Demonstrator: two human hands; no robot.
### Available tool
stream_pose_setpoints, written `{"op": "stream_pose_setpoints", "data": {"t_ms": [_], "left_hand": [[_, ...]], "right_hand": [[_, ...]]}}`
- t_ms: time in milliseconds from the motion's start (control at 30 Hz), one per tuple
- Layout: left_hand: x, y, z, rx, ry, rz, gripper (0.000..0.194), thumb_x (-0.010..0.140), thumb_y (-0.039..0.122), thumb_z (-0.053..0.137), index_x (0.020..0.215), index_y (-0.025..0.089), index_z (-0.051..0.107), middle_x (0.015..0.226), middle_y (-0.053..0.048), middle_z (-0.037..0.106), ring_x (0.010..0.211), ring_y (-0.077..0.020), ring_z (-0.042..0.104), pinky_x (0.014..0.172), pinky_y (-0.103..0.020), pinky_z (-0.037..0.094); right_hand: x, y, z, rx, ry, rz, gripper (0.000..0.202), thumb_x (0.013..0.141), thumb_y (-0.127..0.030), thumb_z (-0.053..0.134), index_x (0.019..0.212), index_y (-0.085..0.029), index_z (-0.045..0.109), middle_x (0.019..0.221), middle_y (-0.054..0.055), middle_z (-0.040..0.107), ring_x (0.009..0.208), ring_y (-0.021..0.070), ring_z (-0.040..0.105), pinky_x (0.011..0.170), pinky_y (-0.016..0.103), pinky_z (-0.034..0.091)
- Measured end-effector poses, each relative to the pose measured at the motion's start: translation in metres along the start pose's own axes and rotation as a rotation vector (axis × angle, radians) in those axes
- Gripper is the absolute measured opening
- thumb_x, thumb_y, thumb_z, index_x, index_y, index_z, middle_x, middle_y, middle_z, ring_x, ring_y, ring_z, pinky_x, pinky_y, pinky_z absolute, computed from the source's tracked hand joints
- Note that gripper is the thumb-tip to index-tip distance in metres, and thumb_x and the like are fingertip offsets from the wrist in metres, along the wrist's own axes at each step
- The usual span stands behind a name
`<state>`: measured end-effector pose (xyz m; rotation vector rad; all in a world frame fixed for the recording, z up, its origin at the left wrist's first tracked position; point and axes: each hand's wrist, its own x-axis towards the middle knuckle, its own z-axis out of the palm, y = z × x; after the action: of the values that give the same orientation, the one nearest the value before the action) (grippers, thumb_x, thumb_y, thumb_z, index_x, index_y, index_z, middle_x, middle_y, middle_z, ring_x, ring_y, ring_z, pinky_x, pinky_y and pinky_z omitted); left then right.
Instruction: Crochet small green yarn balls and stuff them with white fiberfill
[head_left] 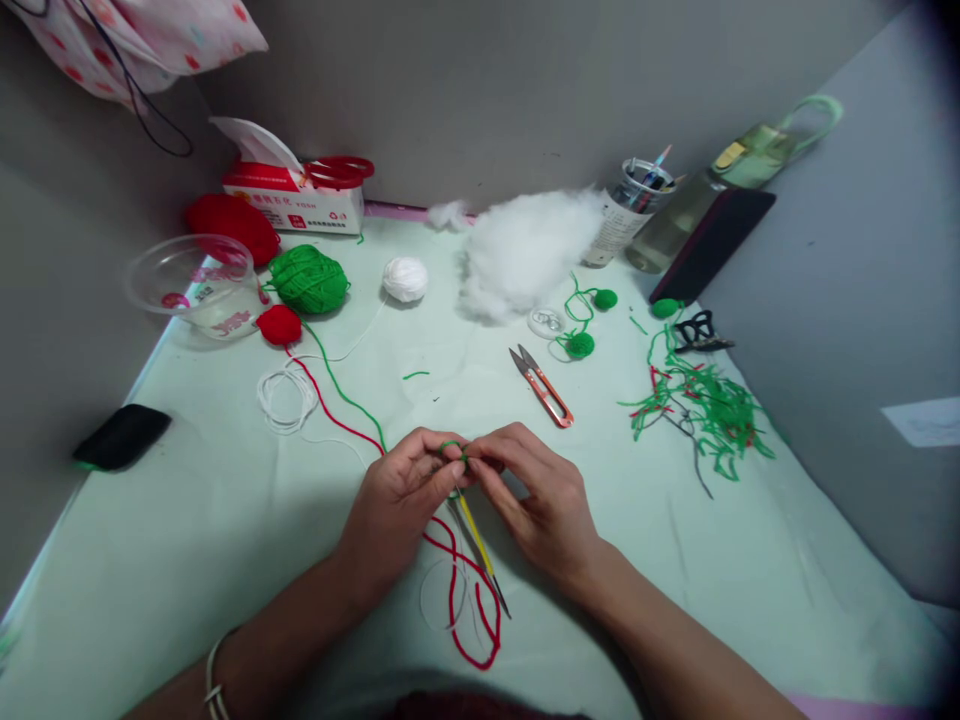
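Observation:
My left hand (397,505) and my right hand (536,500) meet at the front middle of the table, fingertips pinched together. Between them is a small piece of green yarn (450,446), partly hidden by the fingers. A yellow-handled crochet hook (478,538) slants down just below the fingertips; its upper end is hidden, so I cannot tell whether a hand touches it. Red yarn (484,664) lies in a loop beneath the hands, with thin white strands beside it. Green, red and white strands run from the left hand toward the yarn balls at the back left.
Orange thread snips (551,393) lie beyond my right hand. Green ball (309,279), red ball (279,325) and white ball (406,279) sit behind, near a clear plastic bowl (217,318). White stuffing (521,255) is at the back; green yarn scraps (712,405) are at right.

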<state>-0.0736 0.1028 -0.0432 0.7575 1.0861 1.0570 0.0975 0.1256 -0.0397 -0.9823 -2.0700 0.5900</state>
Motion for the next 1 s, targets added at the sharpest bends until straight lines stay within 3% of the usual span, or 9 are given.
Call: {"op": "stream_pose_setpoints", "data": {"t_ms": [333, 533, 700, 1000], "left_hand": [[0.0000, -0.0033, 0.0001, 0.057, -0.042, 0.014, 0.016, 0.089, 0.032, 0.073, 0.092, 0.019, 0.065, 0.101, -0.006, 0.079, 0.090, -0.0181, 0.074, 0.090, -0.032, 0.058], [0.0008, -0.0042, 0.0005, 0.073, -0.048, 0.033, 0.010, 0.090, 0.028, 0.070, 0.092, 0.020, 0.065, 0.095, -0.003, 0.079, 0.087, -0.0166, 0.072, 0.087, -0.030, 0.056], [0.0003, -0.0066, 0.0003, 0.069, -0.032, 0.006, 0.014, 0.089, 0.031, 0.072, 0.096, 0.020, 0.067, 0.094, -0.003, 0.079, 0.088, -0.0181, 0.074, 0.086, -0.031, 0.056], [0.0007, -0.0067, 0.0002, 0.075, -0.025, -0.009, 0.012, 0.090, 0.030, 0.072, 0.090, 0.019, 0.066, 0.091, -0.002, 0.079, 0.083, -0.0146, 0.072, 0.082, -0.027, 0.056]], "right_hand": [[0.0018, 0.0004, -0.0009, -0.071, -0.014, 0.032, 0.012, 0.098, -0.008, 0.061, 0.099, -0.016, 0.069, 0.084, 0.005, 0.071, 0.073, 0.0144, 0.069, 0.064, 0.025, 0.057], [-0.0029, 0.0014, -0.0027, -0.350, -0.123, -0.127, 0.022, 0.104, -0.014, 0.052, 0.117, -0.015, 0.070, 0.090, 0.009, 0.074, 0.076, 0.0173, 0.070, 0.064, 0.028, 0.056], [-0.0018, 0.0066, -0.0084, -0.285, -0.178, -0.126, 0.022, 0.107, -0.019, 0.050, 0.111, -0.017, 0.072, 0.091, 0.008, 0.075, 0.077, 0.0154, 0.069, 0.065, 0.027, 0.056], [0.0013, 0.0089, -0.0085, -0.205, -0.099, -0.137, 0.016, 0.103, -0.017, 0.057, 0.102, -0.016, 0.073, 0.086, 0.008, 0.074, 0.073, 0.0160, 0.068, 0.063, 0.028, 0.055]]}}
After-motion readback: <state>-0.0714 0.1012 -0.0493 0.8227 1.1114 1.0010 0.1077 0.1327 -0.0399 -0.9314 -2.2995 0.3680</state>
